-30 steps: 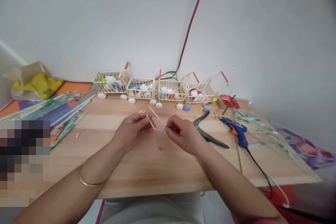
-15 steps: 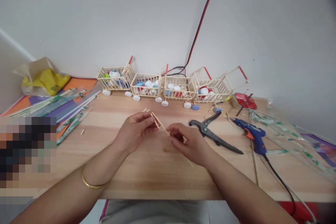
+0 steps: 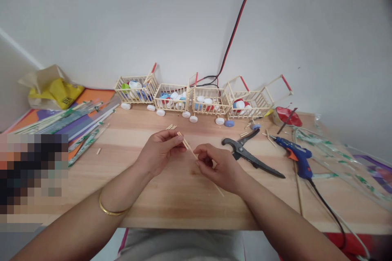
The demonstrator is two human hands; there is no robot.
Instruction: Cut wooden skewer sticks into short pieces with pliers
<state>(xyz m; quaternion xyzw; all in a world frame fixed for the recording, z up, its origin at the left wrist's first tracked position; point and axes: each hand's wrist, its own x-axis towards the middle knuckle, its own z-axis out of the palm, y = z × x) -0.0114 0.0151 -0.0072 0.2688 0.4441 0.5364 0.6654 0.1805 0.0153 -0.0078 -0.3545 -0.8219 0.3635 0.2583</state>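
Short stick (image 3: 184, 145) and long stick (image 3: 191, 151), 2 thin bits of pale wood, meet in the air over the middle of the wooden surface (image 3: 147, 200). The left hand (image 3: 159, 151) pinches the short stick between its thumb and first finger, with its other fingers curled in below. Near that pinch, the long stick lies close along the short stick, and they slant the same way; I cannot tell if they touch all along. The right hand (image 3: 219, 167) pinches the long stick with its thumb and first finger, and its other fingers are bent. A thin, pale end pokes out below this hand, but the hand hides the part between. A gold bracelet (image 3: 114, 213) sits on the left arm.

Just past the left hand lie some tiny stick bits (image 3: 170, 127). Next to the right hand is a black cutter (image 3: 245, 152) with its handles spread wide. Farther right is a blue glue gun (image 3: 295, 153) with an orange trigger. At the back, 4 little stick carts (image 3: 211, 113) stand in a row, full of bottle caps (image 3: 208, 101). Off to the left are clear plastic packets (image 3: 87, 140) and a yellow bag (image 3: 59, 94).
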